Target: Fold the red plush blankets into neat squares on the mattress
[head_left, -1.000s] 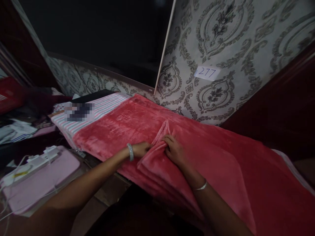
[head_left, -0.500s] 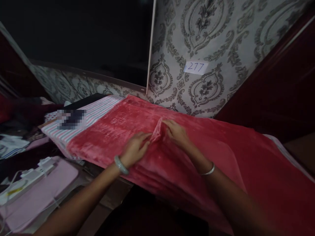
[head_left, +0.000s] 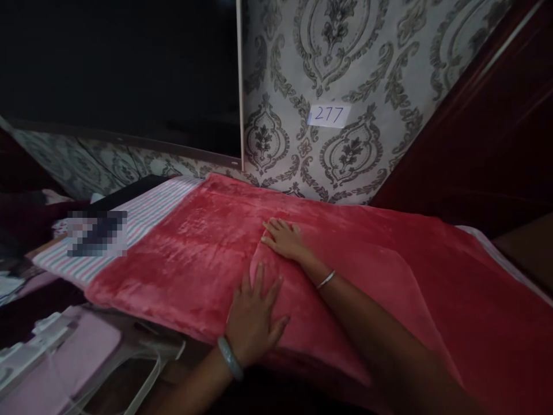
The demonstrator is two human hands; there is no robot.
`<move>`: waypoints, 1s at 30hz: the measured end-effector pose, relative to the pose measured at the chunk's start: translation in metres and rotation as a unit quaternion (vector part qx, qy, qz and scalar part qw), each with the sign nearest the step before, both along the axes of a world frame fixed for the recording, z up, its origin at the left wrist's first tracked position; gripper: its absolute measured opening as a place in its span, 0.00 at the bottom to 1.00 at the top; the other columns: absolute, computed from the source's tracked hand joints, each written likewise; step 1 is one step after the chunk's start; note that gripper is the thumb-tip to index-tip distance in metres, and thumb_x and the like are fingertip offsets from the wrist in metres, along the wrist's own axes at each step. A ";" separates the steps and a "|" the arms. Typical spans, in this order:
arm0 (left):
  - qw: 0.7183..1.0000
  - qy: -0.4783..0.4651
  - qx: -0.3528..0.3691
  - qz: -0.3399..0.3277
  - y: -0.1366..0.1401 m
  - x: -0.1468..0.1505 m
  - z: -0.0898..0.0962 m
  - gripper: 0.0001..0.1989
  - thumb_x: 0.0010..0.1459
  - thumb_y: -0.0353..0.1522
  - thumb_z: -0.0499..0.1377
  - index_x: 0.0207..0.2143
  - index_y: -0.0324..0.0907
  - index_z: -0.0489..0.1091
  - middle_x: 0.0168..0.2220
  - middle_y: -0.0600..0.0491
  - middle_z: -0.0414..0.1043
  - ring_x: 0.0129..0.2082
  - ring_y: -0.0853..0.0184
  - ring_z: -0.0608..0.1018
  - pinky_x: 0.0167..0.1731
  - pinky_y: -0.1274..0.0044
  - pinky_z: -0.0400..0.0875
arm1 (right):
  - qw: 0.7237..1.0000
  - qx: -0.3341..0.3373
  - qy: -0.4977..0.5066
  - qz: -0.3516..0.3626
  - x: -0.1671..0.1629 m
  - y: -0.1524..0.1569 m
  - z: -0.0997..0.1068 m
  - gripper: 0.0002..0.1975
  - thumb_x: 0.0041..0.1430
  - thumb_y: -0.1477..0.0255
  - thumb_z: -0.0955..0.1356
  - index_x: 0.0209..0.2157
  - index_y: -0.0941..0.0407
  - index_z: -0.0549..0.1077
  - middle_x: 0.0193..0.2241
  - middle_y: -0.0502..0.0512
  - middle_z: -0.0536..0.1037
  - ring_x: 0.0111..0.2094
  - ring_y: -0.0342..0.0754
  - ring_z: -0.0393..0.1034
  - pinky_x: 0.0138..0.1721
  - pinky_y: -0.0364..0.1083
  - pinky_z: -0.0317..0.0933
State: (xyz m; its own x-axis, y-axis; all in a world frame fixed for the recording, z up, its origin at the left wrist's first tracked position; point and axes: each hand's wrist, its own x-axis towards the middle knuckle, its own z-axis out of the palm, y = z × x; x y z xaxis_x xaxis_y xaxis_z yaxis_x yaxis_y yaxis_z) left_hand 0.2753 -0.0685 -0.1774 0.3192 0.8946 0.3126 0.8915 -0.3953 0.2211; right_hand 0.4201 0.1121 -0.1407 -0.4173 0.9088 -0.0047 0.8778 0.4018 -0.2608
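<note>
A plush red blanket [head_left: 185,242] lies spread over a long raised surface, with a paler folded-over layer on its right part. My left hand [head_left: 254,311] rests on it with fingers spread, close to the near edge and along the fold's edge. Farther back, my right hand [head_left: 285,237] lies flat on the same fold, fingers apart. Neither hand grips anything. A jade-coloured bangle [head_left: 230,358] circles my left wrist, and a thin silver bangle [head_left: 325,279] is on the right one.
Striped cloth [head_left: 147,202] sticks out past the blanket's left end, with a blurred-out patch on it. Behind stands a large dark television [head_left: 129,75]. A paper marked 277 [head_left: 329,115] is on the patterned wall. At lower left lies a white power strip [head_left: 34,351] on something pink.
Both hands have let go of the pinched-up blanket fold, which now lies flat. My left hand moved nearer to me, and the fingers of both are spread. The view shifted slightly right.
</note>
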 end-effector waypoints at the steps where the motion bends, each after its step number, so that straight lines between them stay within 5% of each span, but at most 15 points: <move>1: 1.000 0.004 0.004 0.007 -0.003 0.001 -0.004 0.37 0.59 0.48 0.62 0.69 0.53 0.62 0.74 0.40 0.48 0.69 0.33 0.59 0.54 0.47 0.68 | 1.000 0.002 0.001 0.000 0.000 0.000 -0.003 0.33 0.73 0.52 0.57 0.73 0.49 0.53 0.74 0.60 0.48 0.74 0.62 0.41 0.68 0.72 0.41; 8: 0.999 0.026 0.032 0.018 -0.006 0.002 -0.014 0.34 0.61 0.46 0.58 0.69 0.55 0.62 0.74 0.40 0.50 0.63 0.34 0.68 0.48 0.48 0.71 | 1.000 0.013 0.026 0.009 0.002 -0.004 -0.007 0.33 0.73 0.52 0.57 0.73 0.49 0.54 0.75 0.59 0.47 0.75 0.61 0.39 0.69 0.70 0.40; 20: 0.995 0.085 0.051 0.009 0.004 0.002 0.010 0.29 0.66 0.43 0.55 0.66 0.46 0.68 0.72 0.33 0.54 0.57 0.38 0.74 0.45 0.54 0.75 | 0.995 0.049 0.089 0.019 0.008 -0.033 0.026 0.31 0.76 0.61 0.59 0.74 0.55 0.49 0.74 0.62 0.49 0.74 0.59 0.40 0.70 0.68 0.37; 26: 0.998 0.060 0.007 -0.032 0.011 -0.012 0.023 0.29 0.68 0.44 0.53 0.67 0.44 0.66 0.72 0.34 0.53 0.56 0.44 0.77 0.51 0.56 0.73 | 0.997 0.025 0.071 0.012 0.071 -0.106 0.027 0.32 0.73 0.54 0.60 0.74 0.46 0.51 0.75 0.56 0.47 0.75 0.58 0.38 0.71 0.68 0.38; 30: 0.998 0.063 0.027 -0.013 0.024 -0.012 0.059 0.36 0.66 0.49 0.53 0.71 0.42 0.58 0.73 0.35 0.52 0.68 0.38 0.63 0.62 0.48 0.61 | 0.996 0.026 0.031 -0.082 0.133 -0.158 0.027 0.31 0.73 0.57 0.59 0.73 0.48 0.52 0.74 0.59 0.50 0.74 0.58 0.40 0.71 0.66 0.42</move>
State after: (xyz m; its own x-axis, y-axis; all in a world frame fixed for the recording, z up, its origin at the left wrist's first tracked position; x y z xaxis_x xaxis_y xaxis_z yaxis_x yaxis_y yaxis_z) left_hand 0.2629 -0.0447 -0.1186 0.3814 0.8690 0.3154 0.9005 -0.4263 0.0856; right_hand 0.5533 -0.0459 -0.1140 -0.2619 0.9629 0.0647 0.9155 0.2690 -0.2990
